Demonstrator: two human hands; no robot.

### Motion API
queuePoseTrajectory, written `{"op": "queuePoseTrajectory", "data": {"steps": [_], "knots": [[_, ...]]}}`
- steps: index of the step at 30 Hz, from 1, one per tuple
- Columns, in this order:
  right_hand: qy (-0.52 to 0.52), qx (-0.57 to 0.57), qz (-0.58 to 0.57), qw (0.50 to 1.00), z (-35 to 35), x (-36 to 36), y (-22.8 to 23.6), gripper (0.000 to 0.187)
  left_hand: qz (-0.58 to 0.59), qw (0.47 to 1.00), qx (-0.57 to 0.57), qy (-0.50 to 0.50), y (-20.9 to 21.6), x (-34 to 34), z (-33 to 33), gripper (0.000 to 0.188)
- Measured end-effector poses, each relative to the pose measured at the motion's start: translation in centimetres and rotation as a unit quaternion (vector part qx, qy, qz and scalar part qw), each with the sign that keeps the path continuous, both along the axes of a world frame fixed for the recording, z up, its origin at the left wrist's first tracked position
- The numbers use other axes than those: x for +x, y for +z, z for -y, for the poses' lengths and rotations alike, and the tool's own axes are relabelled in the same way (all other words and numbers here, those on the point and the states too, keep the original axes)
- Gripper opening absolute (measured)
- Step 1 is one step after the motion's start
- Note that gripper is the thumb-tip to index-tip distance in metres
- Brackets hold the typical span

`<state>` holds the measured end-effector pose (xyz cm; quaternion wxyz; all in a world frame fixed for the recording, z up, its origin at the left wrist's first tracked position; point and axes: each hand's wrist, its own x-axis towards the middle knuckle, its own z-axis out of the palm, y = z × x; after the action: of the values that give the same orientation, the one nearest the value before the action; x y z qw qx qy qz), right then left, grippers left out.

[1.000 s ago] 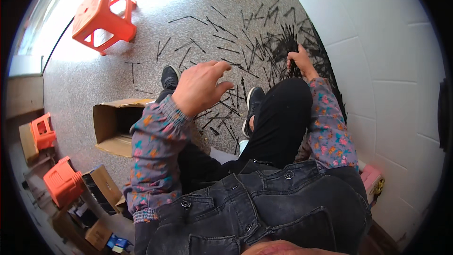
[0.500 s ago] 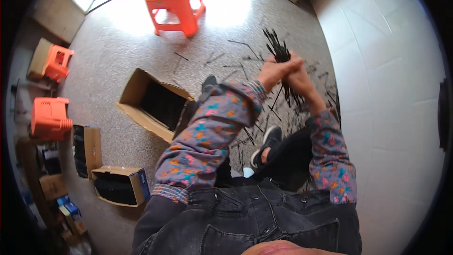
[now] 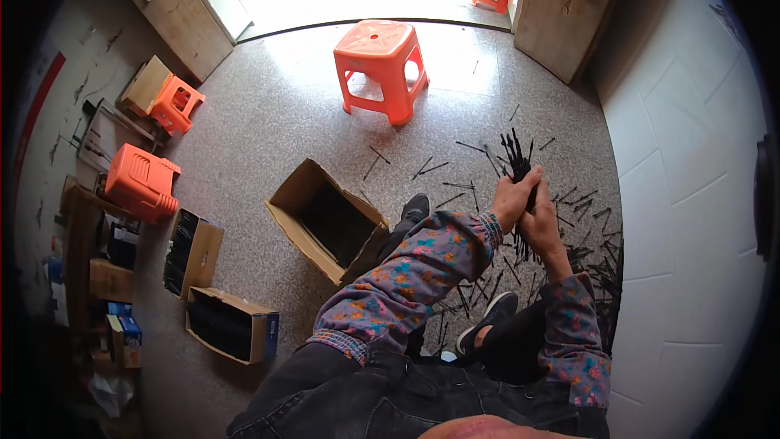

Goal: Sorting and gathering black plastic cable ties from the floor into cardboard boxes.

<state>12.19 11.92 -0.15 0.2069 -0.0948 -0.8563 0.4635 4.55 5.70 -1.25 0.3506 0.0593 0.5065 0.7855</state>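
My left hand [image 3: 511,198] and my right hand [image 3: 542,226] are closed together around a bundle of thin black sticks [image 3: 517,156]. The upper ends fan out above my fingers and the lower ends poke out beneath my palms. Many similar loose black sticks [image 3: 582,205] lie scattered on the floor under and around my hands. Left of my legs stands an open cardboard box [image 3: 296,232] with dark contents that I cannot make out. Patterned sleeve covers reach over both my forearms.
An orange stool [image 3: 375,41] stands ahead, before the open doorway. On the left are two more orange stools [image 3: 140,183] and smaller cardboard boxes [image 3: 262,333] with black contents. A white panelled surface [image 3: 682,219] runs along my right. My shoe [image 3: 492,317] rests among the sticks.
The view has tilted up, showing more of the doorway, and everything sits lower and mostly further right in the picture. Both hands still clasp the bundle, my right hand's fingers now pointing upward.
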Motion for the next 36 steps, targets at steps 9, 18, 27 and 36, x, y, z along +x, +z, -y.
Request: {"op": "queuePoseTrajectory", "data": {"steps": [9,18,27,36], "knots": [[-0.004,-0.017,0.052,0.999,0.1,0.5,0.3,0.053,-0.016,1.000,0.003,0.012,-0.4,-0.2,0.3,0.028],[0.002,-0.116,0.049,0.992,0.3,0.6,1.1,0.059,0.061,0.992,0.082,0.071,-0.3,-2.4,1.0,0.027],[0.001,-0.265,0.029,0.964,-0.5,0.7,0.0,0.043,0.174,0.954,0.191,0.153,1.2,-4.5,3.3,0.032],[-0.012,-0.600,0.011,0.800,-0.5,-0.6,-4.6,0.042,0.170,0.954,0.220,0.110,3.2,-5.6,4.0,0.050]]}}
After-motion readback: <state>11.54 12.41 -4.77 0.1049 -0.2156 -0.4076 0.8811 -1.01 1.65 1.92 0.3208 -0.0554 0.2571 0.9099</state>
